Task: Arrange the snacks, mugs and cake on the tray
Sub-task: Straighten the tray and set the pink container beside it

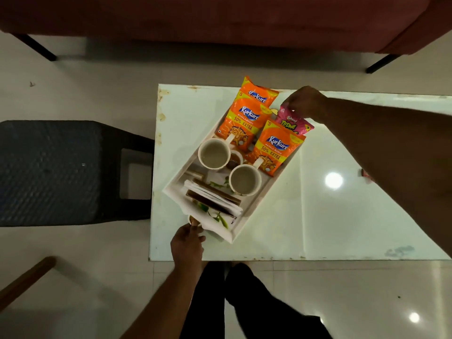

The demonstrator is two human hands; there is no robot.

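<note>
White tray (241,228) slantwise on the counter (318,216), toward its 9 o'clock edge. At the tray's 1 o'clock end, three overlapping orange packets (244,123) and, just beside them at 2 o'clock, a pink packet (293,122), its top pinched between thumb and fingers of the right hand (305,101). Two filled mugs (214,154) mid-tray, handles toward 1 o'clock. Brown cake slices (210,199) on white paper (195,189) at the 7 o'clock end. Left hand (187,243) at that corner, fingers curled against the rim; exact grip impossible to tell.
</note>
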